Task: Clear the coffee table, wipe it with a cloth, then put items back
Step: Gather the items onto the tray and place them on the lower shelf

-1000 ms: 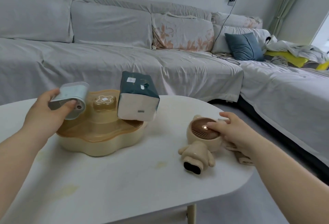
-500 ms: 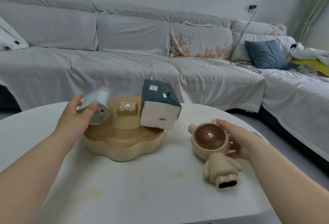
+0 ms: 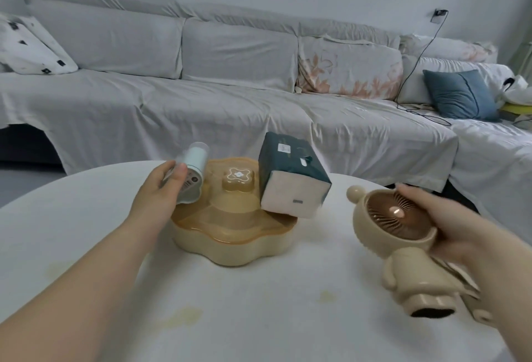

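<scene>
My left hand (image 3: 157,189) is shut on a pale blue cylinder (image 3: 193,177), held tilted above the left edge of a beige flower-shaped lidded tray (image 3: 230,235) on the white coffee table (image 3: 244,318). A dark green and white tissue pack (image 3: 290,180) leans on the tray's right side. My right hand (image 3: 449,223) grips the head of a beige bear-shaped fan (image 3: 403,243), lifted off the table at the right. Yellowish stains (image 3: 181,315) mark the tabletop near me.
A long grey-covered sofa (image 3: 230,108) runs behind the table and turns along the right. On it lie a floral cushion (image 3: 348,68), a blue cushion (image 3: 457,97), a white patterned pillow (image 3: 31,48) and a black cable (image 3: 414,74).
My right hand has closed around the fan's head and raised it from the table. My left hand has carried the cylinder slightly right, over the tray's edge. The view swung left.
</scene>
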Available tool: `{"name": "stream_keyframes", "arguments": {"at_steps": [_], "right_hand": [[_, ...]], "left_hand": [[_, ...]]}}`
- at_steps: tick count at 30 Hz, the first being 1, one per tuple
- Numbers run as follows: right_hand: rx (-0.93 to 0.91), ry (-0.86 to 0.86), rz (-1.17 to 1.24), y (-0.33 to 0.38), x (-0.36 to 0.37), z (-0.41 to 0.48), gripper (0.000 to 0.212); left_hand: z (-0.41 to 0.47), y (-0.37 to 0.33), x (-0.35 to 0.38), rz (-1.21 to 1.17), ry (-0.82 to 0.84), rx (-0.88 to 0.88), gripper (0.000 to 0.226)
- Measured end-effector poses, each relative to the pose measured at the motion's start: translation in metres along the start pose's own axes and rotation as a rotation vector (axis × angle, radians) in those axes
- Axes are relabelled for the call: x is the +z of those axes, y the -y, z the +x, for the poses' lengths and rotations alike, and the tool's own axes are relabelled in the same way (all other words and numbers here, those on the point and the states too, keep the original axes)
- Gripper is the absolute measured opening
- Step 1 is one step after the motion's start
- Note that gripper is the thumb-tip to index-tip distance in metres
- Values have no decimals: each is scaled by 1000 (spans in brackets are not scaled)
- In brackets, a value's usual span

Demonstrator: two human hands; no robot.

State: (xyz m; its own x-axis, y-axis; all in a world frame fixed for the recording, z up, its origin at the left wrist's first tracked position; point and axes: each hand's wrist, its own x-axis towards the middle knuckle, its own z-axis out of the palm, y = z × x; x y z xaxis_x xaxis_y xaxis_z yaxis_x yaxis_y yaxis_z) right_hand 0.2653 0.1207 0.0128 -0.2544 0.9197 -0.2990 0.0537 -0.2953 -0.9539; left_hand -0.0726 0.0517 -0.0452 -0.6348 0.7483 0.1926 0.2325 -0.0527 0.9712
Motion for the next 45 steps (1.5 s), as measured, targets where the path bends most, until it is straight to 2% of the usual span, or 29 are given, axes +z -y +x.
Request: {"name": "stream_keyframes", "arguments": {"at_steps": [5, 9, 11, 14, 17, 20, 26, 31, 34, 37, 41, 45], "right_hand": [[-262, 182, 13, 77, 53, -25, 43], [-396, 230, -249, 114, 135, -7, 27], [-449, 145, -377, 118, 174, 7, 31], [-462, 8, -579, 114, 214, 31, 52], [-483, -72, -799, 104, 239, 54, 55], [-438, -125, -932, 97, 240, 65, 54], [-318, -189, -1002, 81, 257, 78, 47], [-327, -192, -1058, 80, 255, 78, 40], [-321, -223, -1069, 79, 256, 77, 53], [-384, -232, -1091, 75, 256, 80, 63], [-487, -272, -1186, 75, 247, 76, 61], [-681, -272, -1122, 84, 227, 66, 66]], "left_hand": [[4, -3, -2, -50, 18, -36, 38], [7, -4, -5, -68, 20, -54, 40], [5, -5, -6, -70, 29, -60, 37], [4, -5, -7, -85, 66, -58, 37], [8, -3, -16, -91, 76, -51, 35], [8, -4, -12, -109, 115, -57, 28], [11, -2, -16, -148, 90, -53, 20], [13, 2, -17, -157, 75, -75, 34], [16, 3, -19, -154, 67, -107, 39], [22, 0, -22, -227, 71, -190, 41], [27, -2, -26, -335, 94, -251, 34], [28, 0, -27, -383, 162, -289, 44]]}}
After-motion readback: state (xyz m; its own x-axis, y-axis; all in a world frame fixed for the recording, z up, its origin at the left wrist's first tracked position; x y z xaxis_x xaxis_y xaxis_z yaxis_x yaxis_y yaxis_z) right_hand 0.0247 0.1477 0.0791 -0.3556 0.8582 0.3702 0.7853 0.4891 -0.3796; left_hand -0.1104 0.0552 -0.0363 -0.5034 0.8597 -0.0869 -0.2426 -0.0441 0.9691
